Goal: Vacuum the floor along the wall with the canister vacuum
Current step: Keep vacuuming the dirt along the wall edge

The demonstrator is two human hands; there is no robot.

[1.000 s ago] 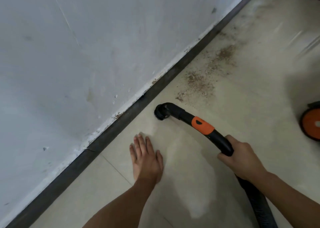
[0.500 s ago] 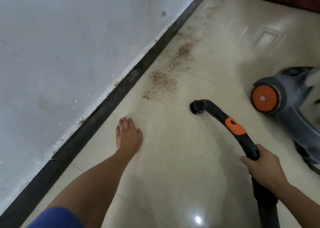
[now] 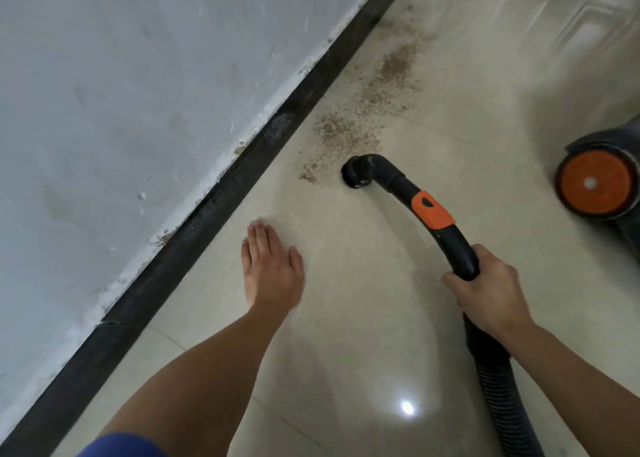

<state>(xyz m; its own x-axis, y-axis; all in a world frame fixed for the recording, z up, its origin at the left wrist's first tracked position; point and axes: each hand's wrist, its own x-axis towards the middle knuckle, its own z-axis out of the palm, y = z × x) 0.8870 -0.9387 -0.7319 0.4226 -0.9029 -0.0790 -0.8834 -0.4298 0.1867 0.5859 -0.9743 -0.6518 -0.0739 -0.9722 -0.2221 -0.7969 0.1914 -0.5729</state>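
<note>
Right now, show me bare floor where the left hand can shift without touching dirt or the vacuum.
Bare tile lies between the left hand and the hose, and in the strip between that hand and the baseboard. Crowded ahead: the nozzle sits at the dirt edge.

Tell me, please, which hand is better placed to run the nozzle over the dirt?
Right: the right hand grips the vacuum handle, its nozzle beside the dirt; the left hand rests flat on the floor.
</note>
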